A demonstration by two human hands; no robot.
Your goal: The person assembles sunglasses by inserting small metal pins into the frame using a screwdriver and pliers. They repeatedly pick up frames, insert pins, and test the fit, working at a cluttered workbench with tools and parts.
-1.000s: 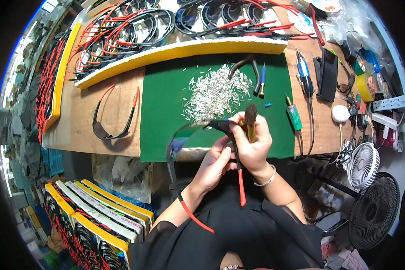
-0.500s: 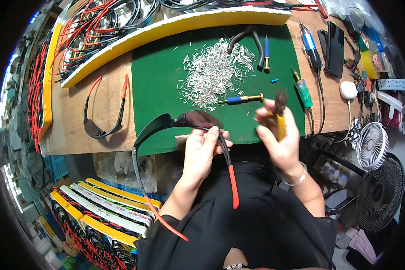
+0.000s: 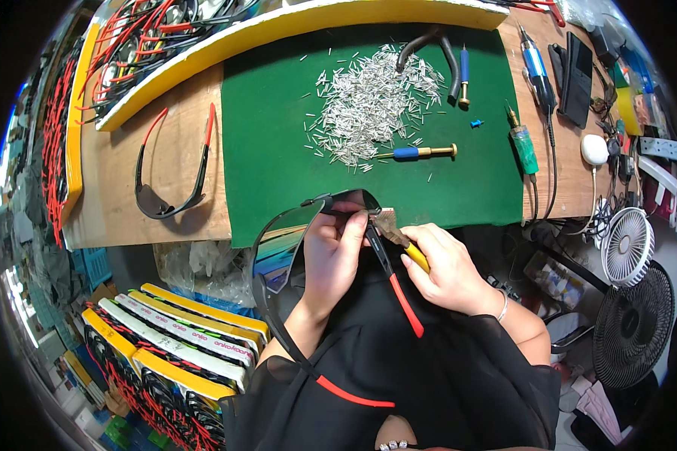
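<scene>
My left hand is closed on a pair of dark sunglasses with red temple tips, pinching the frame near one hinge. One temple points down toward my lap; the other curves below my left forearm's side. My right hand grips yellow-handled pliers. Their metal jaws meet the sunglasses at the hinge beside my left fingertips; whether they clamp anything there, I cannot tell. Beyond my hands, on the green mat, lies a heap of small silver pins. A blue-handled screwdriver rests at its near edge.
Another pair of sunglasses lies on the wooden tabletop at left. Dark-handled pliers, a second blue screwdriver, a green-handled tool and a corded blue tool lie to the right. A yellow-edged foam tray spans the back.
My right hand has brought the pliers left and down to the sunglasses' hinge. The sunglasses have tilted, with their lower temple swinging right across my lap.
</scene>
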